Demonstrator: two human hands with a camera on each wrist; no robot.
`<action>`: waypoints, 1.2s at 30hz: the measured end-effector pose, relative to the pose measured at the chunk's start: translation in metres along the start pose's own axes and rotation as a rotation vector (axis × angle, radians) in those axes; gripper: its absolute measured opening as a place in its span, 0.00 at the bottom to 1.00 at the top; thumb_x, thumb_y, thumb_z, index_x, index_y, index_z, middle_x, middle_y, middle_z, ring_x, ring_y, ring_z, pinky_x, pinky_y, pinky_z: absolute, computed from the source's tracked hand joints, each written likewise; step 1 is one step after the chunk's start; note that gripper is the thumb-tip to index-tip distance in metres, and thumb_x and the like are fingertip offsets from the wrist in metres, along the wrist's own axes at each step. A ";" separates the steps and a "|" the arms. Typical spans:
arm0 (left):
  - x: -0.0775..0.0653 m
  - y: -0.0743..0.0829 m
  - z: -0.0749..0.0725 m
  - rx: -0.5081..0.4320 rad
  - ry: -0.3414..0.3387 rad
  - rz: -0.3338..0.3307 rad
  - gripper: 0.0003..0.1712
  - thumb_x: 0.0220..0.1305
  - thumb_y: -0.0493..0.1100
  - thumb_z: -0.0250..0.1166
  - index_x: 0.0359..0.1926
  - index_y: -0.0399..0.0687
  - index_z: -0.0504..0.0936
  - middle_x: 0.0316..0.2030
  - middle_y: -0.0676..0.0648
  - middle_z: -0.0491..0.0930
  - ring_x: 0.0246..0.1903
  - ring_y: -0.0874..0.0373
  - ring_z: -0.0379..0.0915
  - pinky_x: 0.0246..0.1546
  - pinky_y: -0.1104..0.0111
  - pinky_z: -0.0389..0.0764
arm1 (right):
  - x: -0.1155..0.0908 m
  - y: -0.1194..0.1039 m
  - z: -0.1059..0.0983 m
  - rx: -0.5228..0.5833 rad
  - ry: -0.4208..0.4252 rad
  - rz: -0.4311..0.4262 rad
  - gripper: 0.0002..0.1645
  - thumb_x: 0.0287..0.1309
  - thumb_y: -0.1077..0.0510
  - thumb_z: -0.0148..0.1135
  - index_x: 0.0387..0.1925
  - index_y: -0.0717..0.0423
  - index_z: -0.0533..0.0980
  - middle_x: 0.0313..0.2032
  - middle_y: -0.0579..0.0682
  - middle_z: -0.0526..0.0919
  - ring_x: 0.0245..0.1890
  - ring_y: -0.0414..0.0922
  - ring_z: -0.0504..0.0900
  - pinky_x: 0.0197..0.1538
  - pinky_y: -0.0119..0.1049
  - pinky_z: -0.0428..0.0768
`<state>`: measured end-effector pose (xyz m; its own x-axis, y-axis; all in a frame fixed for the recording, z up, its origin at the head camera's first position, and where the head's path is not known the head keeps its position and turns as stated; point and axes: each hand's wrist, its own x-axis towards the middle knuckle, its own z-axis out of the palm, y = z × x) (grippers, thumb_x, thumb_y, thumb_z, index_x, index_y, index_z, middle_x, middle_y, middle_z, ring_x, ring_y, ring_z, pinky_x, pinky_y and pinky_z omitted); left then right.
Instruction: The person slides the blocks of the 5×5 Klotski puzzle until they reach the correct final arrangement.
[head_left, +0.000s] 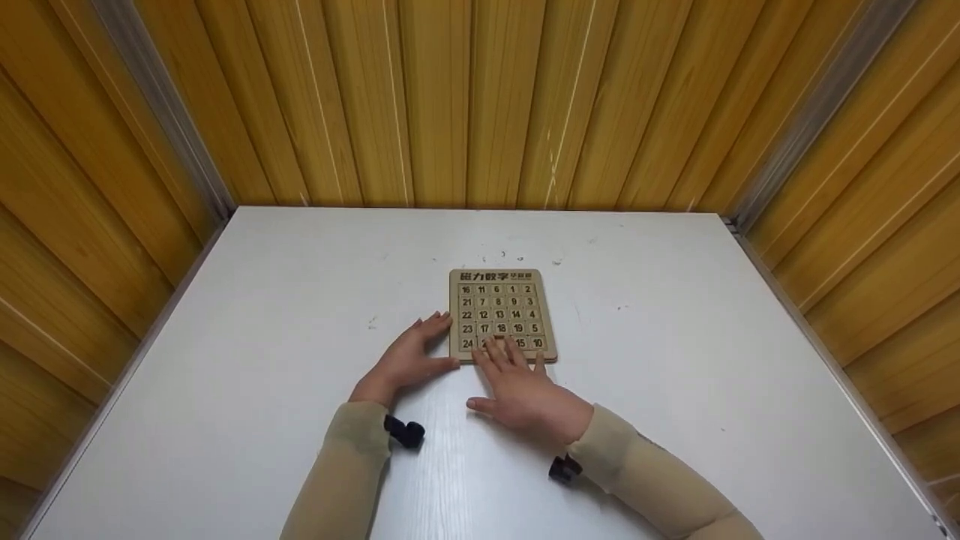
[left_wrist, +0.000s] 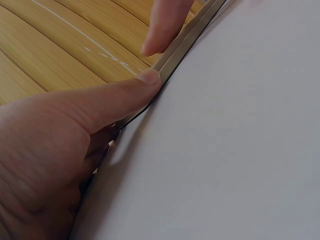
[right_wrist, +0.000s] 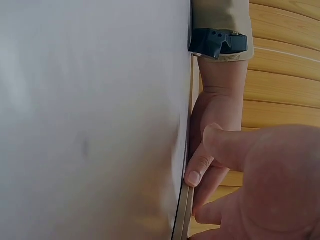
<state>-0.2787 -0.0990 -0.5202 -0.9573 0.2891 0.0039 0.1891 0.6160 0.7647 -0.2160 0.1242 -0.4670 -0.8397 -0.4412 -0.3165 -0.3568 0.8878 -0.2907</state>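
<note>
A wooden sliding number puzzle lies flat on the white table, its square tiles printed with dark numbers under a line of dark characters. My left hand holds it at the lower left corner, fingertips at the left side and thumb against the near edge. In the left wrist view, that thumb presses the puzzle's edge. Over the bottom row, my right hand rests straight, spread fingers on the tiles, thumb out to the left. Its fingers hide part of that row, where a dark gap shows beside them.
The white table carries small dark marks behind the puzzle. Yellow wood-look panels stand along the back and both sides, with grey metal posts at the corners. A small black camera sits on each wrist.
</note>
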 end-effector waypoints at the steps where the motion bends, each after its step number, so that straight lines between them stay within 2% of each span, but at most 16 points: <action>1: 0.000 0.000 0.000 0.000 -0.001 -0.006 0.48 0.57 0.50 0.77 0.76 0.52 0.67 0.79 0.48 0.59 0.81 0.41 0.47 0.82 0.46 0.49 | -0.001 0.001 0.000 0.001 0.003 -0.001 0.54 0.70 0.28 0.49 0.83 0.45 0.41 0.83 0.51 0.32 0.83 0.59 0.30 0.78 0.73 0.32; 7: 0.000 0.003 0.001 0.015 -0.008 -0.040 0.48 0.58 0.51 0.77 0.77 0.54 0.66 0.79 0.49 0.59 0.81 0.41 0.46 0.83 0.47 0.50 | -0.005 0.011 0.001 -0.009 0.024 -0.002 0.54 0.70 0.29 0.51 0.84 0.47 0.41 0.84 0.53 0.35 0.83 0.60 0.32 0.76 0.78 0.34; 15: 0.001 0.004 0.002 0.004 -0.005 -0.055 0.47 0.58 0.49 0.78 0.76 0.55 0.67 0.79 0.49 0.59 0.81 0.42 0.47 0.83 0.47 0.50 | -0.010 0.020 -0.004 -0.002 0.018 0.042 0.53 0.71 0.29 0.51 0.83 0.46 0.42 0.84 0.50 0.36 0.83 0.59 0.33 0.79 0.74 0.34; 27: 0.000 0.003 0.000 0.006 -0.003 -0.014 0.47 0.58 0.49 0.77 0.76 0.52 0.67 0.79 0.47 0.60 0.81 0.39 0.47 0.82 0.45 0.51 | 0.006 0.001 -0.005 0.011 0.006 0.021 0.54 0.70 0.26 0.48 0.83 0.43 0.40 0.83 0.51 0.31 0.83 0.59 0.28 0.78 0.72 0.34; 32: 0.000 0.003 0.000 -0.004 -0.007 0.003 0.48 0.58 0.49 0.77 0.76 0.51 0.67 0.79 0.46 0.59 0.81 0.40 0.47 0.82 0.46 0.50 | 0.017 -0.005 -0.005 -0.022 0.010 0.017 0.54 0.70 0.26 0.47 0.84 0.44 0.41 0.83 0.54 0.30 0.83 0.60 0.29 0.79 0.72 0.35; 36: 0.000 0.002 -0.001 0.005 -0.005 0.013 0.47 0.58 0.49 0.77 0.76 0.51 0.67 0.79 0.46 0.60 0.81 0.41 0.48 0.82 0.47 0.52 | 0.023 -0.006 -0.005 -0.051 0.008 0.031 0.54 0.69 0.26 0.48 0.84 0.42 0.40 0.83 0.55 0.30 0.83 0.61 0.31 0.78 0.73 0.35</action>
<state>-0.2785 -0.0984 -0.5181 -0.9537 0.3006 0.0105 0.2024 0.6157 0.7615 -0.2349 0.1097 -0.4683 -0.8537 -0.4128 -0.3175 -0.3513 0.9065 -0.2342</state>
